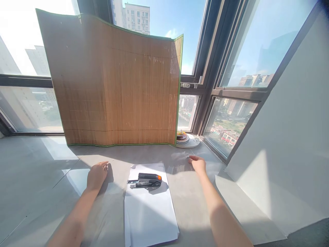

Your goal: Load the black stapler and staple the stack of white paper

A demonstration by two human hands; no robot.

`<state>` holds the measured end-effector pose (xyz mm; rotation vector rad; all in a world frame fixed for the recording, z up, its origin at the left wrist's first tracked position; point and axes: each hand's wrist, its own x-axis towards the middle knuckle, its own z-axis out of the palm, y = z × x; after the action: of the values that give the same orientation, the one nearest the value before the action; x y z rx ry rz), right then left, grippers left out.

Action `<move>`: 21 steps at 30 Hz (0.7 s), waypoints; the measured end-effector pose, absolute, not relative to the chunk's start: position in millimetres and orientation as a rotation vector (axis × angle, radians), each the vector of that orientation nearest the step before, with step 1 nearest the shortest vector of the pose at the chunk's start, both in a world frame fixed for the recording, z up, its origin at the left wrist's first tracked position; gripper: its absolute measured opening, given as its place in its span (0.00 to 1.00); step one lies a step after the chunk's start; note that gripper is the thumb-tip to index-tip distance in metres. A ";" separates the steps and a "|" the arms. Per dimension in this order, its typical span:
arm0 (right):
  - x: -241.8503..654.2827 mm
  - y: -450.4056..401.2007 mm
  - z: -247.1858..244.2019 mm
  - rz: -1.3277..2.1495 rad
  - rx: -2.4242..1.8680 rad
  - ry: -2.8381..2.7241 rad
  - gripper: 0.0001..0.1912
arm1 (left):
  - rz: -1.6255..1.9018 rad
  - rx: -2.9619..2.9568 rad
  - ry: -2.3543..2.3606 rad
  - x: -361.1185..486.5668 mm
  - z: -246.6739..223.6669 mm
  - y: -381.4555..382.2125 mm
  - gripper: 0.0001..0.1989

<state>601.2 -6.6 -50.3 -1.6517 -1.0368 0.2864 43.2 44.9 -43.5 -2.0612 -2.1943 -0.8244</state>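
Note:
A black stapler (150, 180) with an orange patch lies on a stack of white paper (151, 216), its metal staple tray sticking out to the left. My left hand (98, 175) rests on the grey surface left of the paper, fingers curled in; whether anything is inside them is hidden. To the right of the paper, my right hand (197, 164) is closed in a pinch on a small thin dark strip (188, 157), too small to name surely. Neither hand touches the stapler or the paper.
A brown bamboo mat (123, 85) with green edging stands upright against the windows. Stacked plates (187, 141) sit by its right end. A white wall (288, 147) bounds the right side, and sunlight and shadows fall across the grey ledge (33, 181).

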 end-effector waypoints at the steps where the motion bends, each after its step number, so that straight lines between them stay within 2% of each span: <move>1: 600.1 -6.2 -49.6 0.328 -1.658 -1.037 0.04 | -0.836 -2.050 -2.219 42.6 -43.8 44.4 0.19; 7: 592.7 -7.7 -45.1 0.311 -1.646 -1.073 0.08 | -1.018 -2.108 -2.181 49.3 -42.7 42.7 0.14; 12: 594.7 -4.8 -48.7 0.137 -1.569 -1.127 0.08 | -1.430 -2.165 -2.041 63.9 -36.6 39.9 0.13; 16: 576.0 -10.1 -35.9 0.012 -1.628 -1.148 0.17 | -1.625 -2.475 -1.751 85.4 -26.6 28.5 0.08; 21: 502.4 -33.1 -15.3 0.342 -1.118 -1.708 0.21 | -1.886 -2.865 -1.337 120.1 -23.0 8.1 0.06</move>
<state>502.4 -33.1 -15.3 -1.1177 -1.7084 0.3419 120.1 8.1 -23.0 -2.8652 -1.3373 -1.8855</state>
